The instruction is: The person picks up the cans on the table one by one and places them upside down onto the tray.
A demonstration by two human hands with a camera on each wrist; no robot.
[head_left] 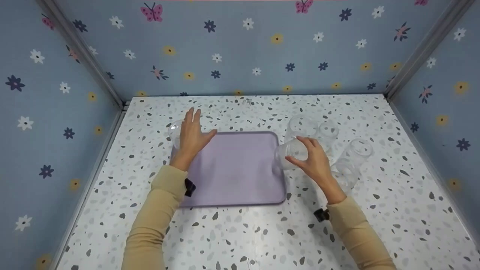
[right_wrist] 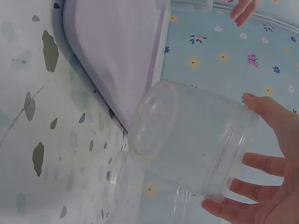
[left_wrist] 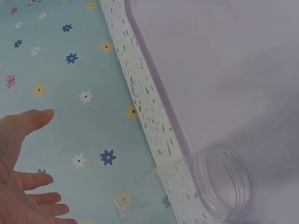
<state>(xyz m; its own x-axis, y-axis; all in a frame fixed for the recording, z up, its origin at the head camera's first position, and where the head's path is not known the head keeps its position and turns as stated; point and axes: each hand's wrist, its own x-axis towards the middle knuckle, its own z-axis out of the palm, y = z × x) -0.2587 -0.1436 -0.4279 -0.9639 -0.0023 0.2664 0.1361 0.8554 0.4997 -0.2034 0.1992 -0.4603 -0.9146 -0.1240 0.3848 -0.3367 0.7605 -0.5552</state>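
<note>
A clear plastic jar [right_wrist: 187,135] is in my right hand [head_left: 315,161], gripped near its threaded rim by the thumb and fingertips. It is tilted over the right edge of the lilac tray [head_left: 236,168]. At the tray's far left corner stands another clear jar [left_wrist: 222,182]. Close to that jar is my left hand [head_left: 193,137], fingers extended and thumb spread. The left wrist view shows a gap between this hand [left_wrist: 28,172] and the jar. In the head view the hand partly hides the jar.
Several more clear jars are grouped right of the tray: a wide one [head_left: 300,123] at the back, a smaller one [head_left: 328,130] beside it, and others [head_left: 360,148] nearer the right. The speckled white table [head_left: 240,236] is bounded by flower-patterned walls [head_left: 240,48] at the back and both sides.
</note>
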